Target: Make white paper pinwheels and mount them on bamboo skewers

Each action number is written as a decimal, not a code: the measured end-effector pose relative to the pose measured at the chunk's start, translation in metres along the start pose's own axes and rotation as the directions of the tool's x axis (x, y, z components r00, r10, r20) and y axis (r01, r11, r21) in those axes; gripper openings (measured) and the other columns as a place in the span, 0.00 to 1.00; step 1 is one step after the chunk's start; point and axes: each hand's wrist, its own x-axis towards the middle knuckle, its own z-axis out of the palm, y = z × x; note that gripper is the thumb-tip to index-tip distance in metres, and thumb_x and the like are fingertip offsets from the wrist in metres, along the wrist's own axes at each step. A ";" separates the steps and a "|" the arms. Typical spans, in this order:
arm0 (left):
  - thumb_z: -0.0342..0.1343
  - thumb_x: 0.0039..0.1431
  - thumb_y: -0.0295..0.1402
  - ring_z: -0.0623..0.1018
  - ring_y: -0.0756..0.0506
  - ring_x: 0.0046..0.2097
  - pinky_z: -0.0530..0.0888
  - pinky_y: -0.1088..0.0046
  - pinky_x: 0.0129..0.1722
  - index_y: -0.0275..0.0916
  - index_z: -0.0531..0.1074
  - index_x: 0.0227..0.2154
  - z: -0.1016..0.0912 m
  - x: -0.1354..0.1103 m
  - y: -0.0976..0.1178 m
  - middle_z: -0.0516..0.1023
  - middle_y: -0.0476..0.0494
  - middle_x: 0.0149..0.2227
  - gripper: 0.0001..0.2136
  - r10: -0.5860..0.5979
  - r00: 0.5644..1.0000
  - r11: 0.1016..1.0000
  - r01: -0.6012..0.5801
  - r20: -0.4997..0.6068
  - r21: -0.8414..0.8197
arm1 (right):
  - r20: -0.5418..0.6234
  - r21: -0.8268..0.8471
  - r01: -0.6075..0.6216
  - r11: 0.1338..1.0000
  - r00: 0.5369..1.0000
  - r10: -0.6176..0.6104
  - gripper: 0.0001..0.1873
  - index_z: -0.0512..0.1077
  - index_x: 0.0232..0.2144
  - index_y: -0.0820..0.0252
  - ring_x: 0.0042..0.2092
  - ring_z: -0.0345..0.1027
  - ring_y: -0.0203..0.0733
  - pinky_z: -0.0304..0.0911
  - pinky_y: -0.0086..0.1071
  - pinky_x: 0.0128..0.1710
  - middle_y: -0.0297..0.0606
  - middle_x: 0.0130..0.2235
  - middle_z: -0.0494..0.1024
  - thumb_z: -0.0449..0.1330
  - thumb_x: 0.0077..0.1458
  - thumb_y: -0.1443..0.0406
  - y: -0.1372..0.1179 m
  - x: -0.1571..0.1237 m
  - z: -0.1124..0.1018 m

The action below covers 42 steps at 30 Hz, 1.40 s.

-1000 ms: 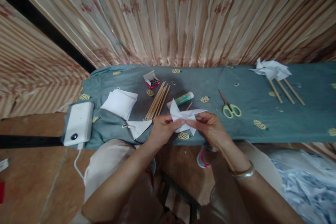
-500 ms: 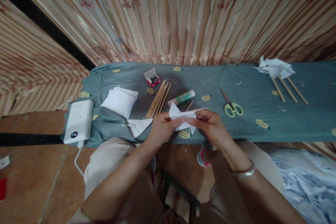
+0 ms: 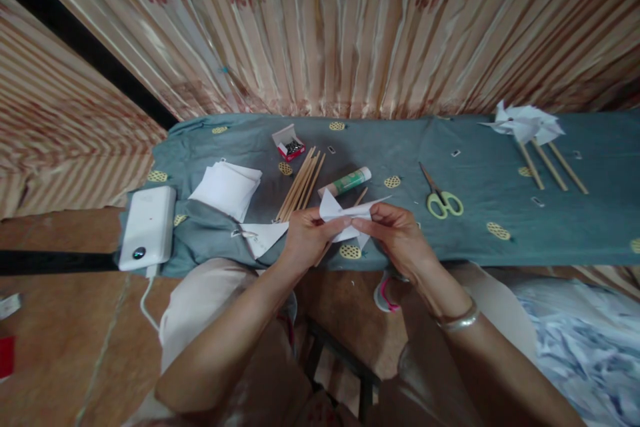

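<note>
A folded white paper pinwheel (image 3: 345, 212) is held between my two hands above the front part of the table. My left hand (image 3: 311, 235) pinches its left side, thumb pressed near the centre. From the other side my right hand (image 3: 397, 233) grips it, its thumb tip almost meeting the left one. The fingers hide the pinwheel's middle. Just behind the paper lie a green and white glue stick (image 3: 347, 181) and a thin wooden stick (image 3: 361, 195), partly covered. A bundle of wooden sticks (image 3: 303, 183) rests to the left of these.
Green-handled scissors (image 3: 440, 199) lie to the right. Pinwheels on sticks (image 3: 530, 125) are at the far right. On the left are stacked white paper squares (image 3: 227, 188), a paper triangle (image 3: 263, 237), a small red box of metal pins (image 3: 290, 147) and a white power bank (image 3: 149, 227) with a cable.
Both hands keep hold of the pinwheel, and the thumbs have shifted slightly at its centre. The whole view has moved a little. Objects on the table stay in place.
</note>
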 end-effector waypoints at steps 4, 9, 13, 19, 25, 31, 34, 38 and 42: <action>0.75 0.28 0.42 0.72 0.51 0.24 0.68 0.76 0.24 0.34 0.80 0.20 -0.001 0.001 0.000 0.78 0.48 0.21 0.17 0.013 1.000 1.000 -0.013 -0.002 0.016 | -0.007 0.002 -0.007 1.000 1.000 0.007 0.13 0.78 0.22 0.55 0.26 0.67 0.33 0.61 0.30 0.29 0.30 0.25 0.80 0.76 0.32 0.60 -0.001 0.000 0.001; 0.74 0.28 0.41 0.72 0.51 0.24 0.69 0.75 0.25 0.34 0.80 0.20 0.000 0.002 0.000 0.78 0.48 0.22 0.17 0.010 1.000 1.000 -0.010 -0.017 0.027 | -0.008 -0.006 -0.002 1.000 1.000 0.002 0.14 0.78 0.21 0.55 0.26 0.67 0.34 0.62 0.29 0.28 0.30 0.25 0.80 0.76 0.31 0.59 -0.001 0.000 0.001; 0.74 0.28 0.41 0.71 0.51 0.23 0.68 0.76 0.24 0.34 0.80 0.20 -0.001 0.001 -0.001 0.78 0.49 0.21 0.17 0.017 1.000 1.000 -0.016 -0.023 0.023 | -0.007 -0.017 -0.004 1.000 1.000 0.003 0.14 0.79 0.22 0.55 0.26 0.67 0.35 0.63 0.31 0.28 0.30 0.24 0.79 0.76 0.32 0.58 0.000 0.002 0.000; 0.74 0.30 0.42 0.72 0.51 0.23 0.67 0.76 0.24 0.34 0.80 0.21 -0.001 0.001 -0.001 0.78 0.48 0.21 0.18 0.013 1.000 1.000 -0.013 -0.001 0.010 | -0.021 -0.016 0.001 1.000 1.000 -0.001 0.15 0.79 0.23 0.56 0.26 0.67 0.34 0.63 0.30 0.28 0.30 0.24 0.79 0.76 0.31 0.58 0.001 0.003 -0.001; 0.75 0.27 0.42 0.73 0.50 0.24 0.70 0.74 0.27 0.34 0.79 0.21 0.001 0.003 -0.002 0.79 0.46 0.22 0.19 -0.019 1.000 0.997 0.021 0.022 -0.074 | 0.029 -0.072 -0.013 0.997 0.999 0.015 0.14 0.81 0.27 0.55 0.29 0.71 0.37 0.66 0.32 0.33 0.34 0.28 0.82 0.75 0.36 0.56 0.003 0.003 -0.003; 0.75 0.27 0.39 0.75 0.49 0.25 0.72 0.72 0.29 0.34 0.79 0.22 0.001 0.003 -0.002 0.79 0.47 0.23 0.18 -0.049 0.999 0.995 0.050 0.020 -0.085 | 0.062 -0.087 -0.005 0.996 0.998 0.010 0.15 0.80 0.28 0.55 0.29 0.71 0.38 0.66 0.33 0.34 0.33 0.29 0.82 0.74 0.37 0.55 0.003 0.003 -0.005; 0.76 0.26 0.38 0.74 0.50 0.24 0.71 0.72 0.30 0.34 0.79 0.22 0.001 0.001 -0.002 0.80 0.47 0.23 0.18 -0.097 0.995 0.987 0.101 0.037 -0.125 | 0.070 -0.065 -0.026 0.998 0.997 0.030 0.15 0.80 0.27 0.56 0.28 0.69 0.37 0.65 0.32 0.32 0.32 0.27 0.81 0.74 0.36 0.56 0.003 0.003 -0.005; 0.76 0.25 0.36 0.76 0.50 0.25 0.72 0.73 0.30 0.33 0.79 0.21 0.003 0.000 -0.002 0.80 0.45 0.24 0.18 -0.148 0.987 0.974 0.156 0.058 -0.162 | 0.059 -0.040 -0.069 0.997 0.996 0.072 0.15 0.79 0.25 0.57 0.26 0.67 0.35 0.62 0.30 0.29 0.30 0.24 0.79 0.75 0.35 0.56 0.004 0.002 -0.006; 0.76 0.24 0.36 0.75 0.51 0.24 0.71 0.75 0.29 0.33 0.79 0.20 0.005 0.000 -0.001 0.80 0.46 0.23 0.17 -0.152 0.987 0.969 0.159 0.048 -0.188 | 0.073 -0.033 -0.067 0.997 0.995 0.070 0.14 0.77 0.22 0.57 0.27 0.66 0.34 0.61 0.29 0.30 0.29 0.25 0.78 0.75 0.36 0.56 0.002 0.002 -0.005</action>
